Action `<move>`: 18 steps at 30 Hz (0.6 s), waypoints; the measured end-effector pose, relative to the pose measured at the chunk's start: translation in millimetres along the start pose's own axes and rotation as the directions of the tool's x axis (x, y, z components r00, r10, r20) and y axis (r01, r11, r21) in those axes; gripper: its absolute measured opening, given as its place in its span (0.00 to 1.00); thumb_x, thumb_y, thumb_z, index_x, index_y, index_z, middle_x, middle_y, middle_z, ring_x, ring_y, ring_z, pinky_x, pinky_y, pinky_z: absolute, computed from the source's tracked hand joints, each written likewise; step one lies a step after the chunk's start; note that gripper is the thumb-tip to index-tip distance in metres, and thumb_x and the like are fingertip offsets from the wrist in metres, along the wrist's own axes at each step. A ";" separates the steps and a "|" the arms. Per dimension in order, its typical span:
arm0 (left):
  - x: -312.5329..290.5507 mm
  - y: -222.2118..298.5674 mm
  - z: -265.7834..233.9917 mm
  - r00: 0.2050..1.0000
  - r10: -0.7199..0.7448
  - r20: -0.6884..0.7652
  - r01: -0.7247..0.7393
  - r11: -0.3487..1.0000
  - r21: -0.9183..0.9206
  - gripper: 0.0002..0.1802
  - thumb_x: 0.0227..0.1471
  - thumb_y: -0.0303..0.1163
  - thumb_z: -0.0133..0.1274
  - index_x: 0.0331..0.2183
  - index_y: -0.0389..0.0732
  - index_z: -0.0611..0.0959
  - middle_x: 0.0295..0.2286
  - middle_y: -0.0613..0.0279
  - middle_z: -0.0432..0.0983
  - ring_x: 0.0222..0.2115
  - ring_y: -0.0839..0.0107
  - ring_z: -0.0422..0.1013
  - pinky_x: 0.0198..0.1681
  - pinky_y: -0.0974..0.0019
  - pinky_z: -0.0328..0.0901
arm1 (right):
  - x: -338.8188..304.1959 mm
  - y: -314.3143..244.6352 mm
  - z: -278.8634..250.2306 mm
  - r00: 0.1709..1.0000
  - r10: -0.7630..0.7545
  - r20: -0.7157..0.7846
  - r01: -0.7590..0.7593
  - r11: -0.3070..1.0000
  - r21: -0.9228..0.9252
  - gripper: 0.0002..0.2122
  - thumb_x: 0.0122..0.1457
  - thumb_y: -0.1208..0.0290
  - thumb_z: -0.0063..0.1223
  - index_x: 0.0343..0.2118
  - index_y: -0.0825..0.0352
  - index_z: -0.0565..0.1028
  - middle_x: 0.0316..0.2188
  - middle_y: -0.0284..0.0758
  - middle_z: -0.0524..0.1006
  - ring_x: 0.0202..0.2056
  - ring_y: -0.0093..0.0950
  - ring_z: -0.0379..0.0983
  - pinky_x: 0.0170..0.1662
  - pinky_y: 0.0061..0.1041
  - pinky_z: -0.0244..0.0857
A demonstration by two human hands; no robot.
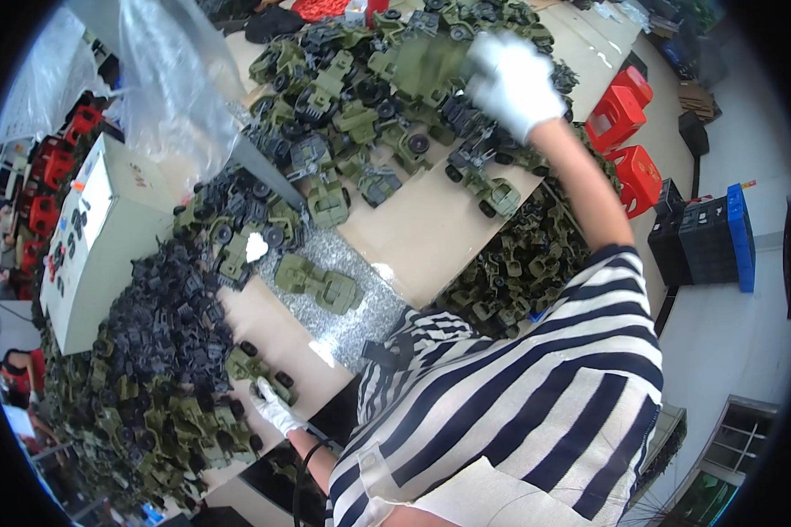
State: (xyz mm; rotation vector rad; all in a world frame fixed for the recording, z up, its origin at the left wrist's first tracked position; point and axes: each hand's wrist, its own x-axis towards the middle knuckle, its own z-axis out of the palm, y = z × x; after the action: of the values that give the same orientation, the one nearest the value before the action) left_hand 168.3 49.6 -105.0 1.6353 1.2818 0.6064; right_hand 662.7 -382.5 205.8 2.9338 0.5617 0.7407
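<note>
In a white glove, my left hand [275, 409] is closed at the near end of an olive-green toy jeep [248, 367] with black wheels, resting at the bench edge. My right hand [516, 86], also gloved in white, is smeared by motion above the far pile of toy jeeps [356, 119]. Beside its fingers is a blurred green shape [429, 66]; whether the hand grips it cannot be told. A green toy body without visible wheels [318, 283] lies alone on the speckled grey strip [325, 329] between my hands.
A heap of dark grey parts [171, 307] lies left, beside a pale box [114, 237]. A metal post [268, 176] and clear plastic sheeting [171, 88] rise near it. A container of green parts [518, 263] sits by my right side; red stools [633, 176] stand beyond.
</note>
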 end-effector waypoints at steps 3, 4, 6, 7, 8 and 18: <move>-1.9 -8.7 -1.9 1.000 -0.005 -0.003 0.005 0.999 -0.051 0.28 0.58 0.40 0.57 0.51 0.29 0.73 0.44 0.54 0.75 0.41 0.71 0.70 0.47 0.69 0.66 | 44.3 27.1 0.8 0.879 0.057 -0.473 -0.066 0.998 -0.003 0.23 0.50 0.58 0.58 0.49 0.58 0.72 0.46 0.41 0.73 0.45 0.43 0.70 0.40 0.48 0.65; 0.9 -6.7 2.3 1.000 -0.019 0.004 0.019 0.998 -0.060 0.28 0.58 0.40 0.57 0.51 0.29 0.73 0.44 0.54 0.75 0.41 0.71 0.70 0.47 0.69 0.66 | 41.8 13.7 12.5 0.942 0.076 -0.326 -0.060 0.996 0.060 0.22 0.50 0.56 0.57 0.47 0.59 0.74 0.45 0.42 0.74 0.45 0.43 0.71 0.42 0.46 0.66; 0.6 -5.1 2.0 0.999 -0.053 -0.003 0.052 0.996 -0.079 0.28 0.58 0.40 0.57 0.51 0.29 0.73 0.44 0.54 0.75 0.41 0.71 0.70 0.47 0.69 0.66 | 24.0 -37.0 38.8 0.986 0.046 0.159 -0.089 0.958 0.273 0.24 0.52 0.49 0.53 0.45 0.61 0.78 0.44 0.46 0.77 0.47 0.43 0.73 0.49 0.40 0.68; 2.8 -9.6 -4.4 1.000 -0.027 -0.003 0.027 0.997 -0.066 0.28 0.57 0.40 0.58 0.51 0.29 0.73 0.44 0.54 0.75 0.41 0.71 0.70 0.46 0.69 0.66 | 8.6 -62.0 62.0 0.869 -0.027 0.494 -0.183 0.910 0.372 0.35 0.48 0.44 0.58 0.55 0.64 0.72 0.52 0.47 0.73 0.53 0.44 0.70 0.56 0.37 0.64; 5.2 -18.9 -8.1 1.000 -0.006 0.001 0.006 0.998 -0.064 0.28 0.57 0.40 0.58 0.51 0.29 0.73 0.44 0.55 0.75 0.40 0.71 0.71 0.46 0.69 0.66 | -9.0 -89.8 80.5 0.742 -0.116 0.660 -0.276 0.845 0.458 0.46 0.42 0.39 0.62 0.59 0.69 0.66 0.55 0.50 0.70 0.57 0.44 0.67 0.59 0.35 0.61; 4.5 -16.4 -1.5 0.999 -0.038 0.038 0.041 0.996 -0.075 0.29 0.58 0.41 0.57 0.52 0.30 0.72 0.44 0.57 0.75 0.39 0.73 0.71 0.44 0.70 0.67 | -91.6 -153.6 163.7 0.881 0.047 0.471 -0.383 0.655 0.652 0.34 0.39 0.59 0.62 0.52 0.67 0.70 0.47 0.49 0.71 0.49 0.47 0.69 0.54 0.40 0.65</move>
State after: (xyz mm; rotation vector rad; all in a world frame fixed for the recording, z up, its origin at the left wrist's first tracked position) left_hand 161.0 54.5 -119.6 1.5487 1.2474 0.5914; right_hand 613.7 -268.3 -2.4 3.7910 0.5482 -0.2335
